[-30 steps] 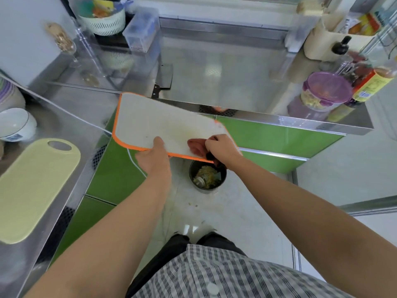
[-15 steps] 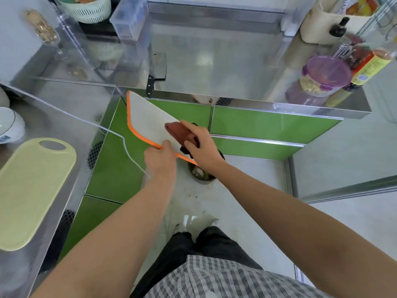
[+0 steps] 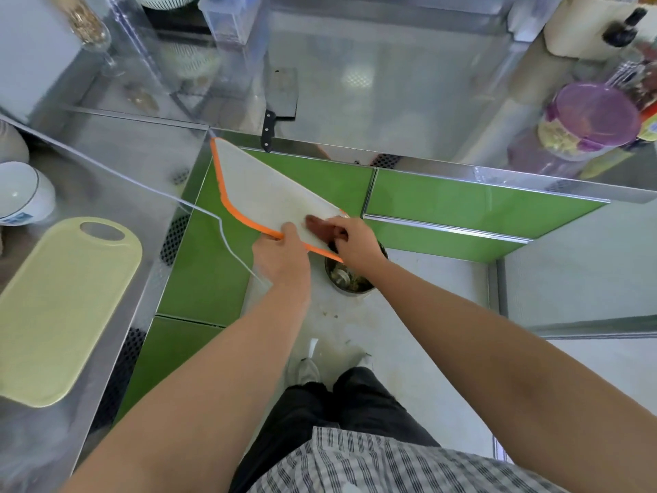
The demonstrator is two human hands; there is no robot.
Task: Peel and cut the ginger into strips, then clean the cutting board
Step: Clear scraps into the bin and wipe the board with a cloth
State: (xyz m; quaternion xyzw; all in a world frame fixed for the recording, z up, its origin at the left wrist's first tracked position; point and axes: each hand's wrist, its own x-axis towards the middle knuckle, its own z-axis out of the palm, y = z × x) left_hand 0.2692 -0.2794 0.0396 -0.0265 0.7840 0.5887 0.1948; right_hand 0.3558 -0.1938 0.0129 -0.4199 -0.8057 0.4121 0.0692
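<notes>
Orange-edged and white-faced, the cutting board [image 3: 263, 193] sits at the centre of the frame, held off the counter and tilted steeply, its far corner up near the steel counter edge and its near corner low, just above the small bin [image 3: 350, 279] on the floor. It looks like a thin plastic sheet: stiff enough to keep flat while tipped, light enough for one hand, and likely slick when wet, so the rubbery orange rim is the sensible place to take hold. The left hand [image 3: 281, 257] does exactly that, closed over the near edge with the thumb on the top face and the fingers curled underneath, out of sight. The right hand [image 3: 355, 243] is closed around a dark reddish cloth or sponge [image 3: 320, 225], which it presses flat against the board's lower corner; which of the two it is I cannot tell. Judging by the tilt toward the bin, scraps are being wiped off the board, so the cleaning step seems well under way. No ginger is visible on the board. A cleaver [image 3: 281, 101] lies on the counter at upper centre, and a pale yellow board [image 3: 64, 307] rests on the steel surface at the left.
</notes>
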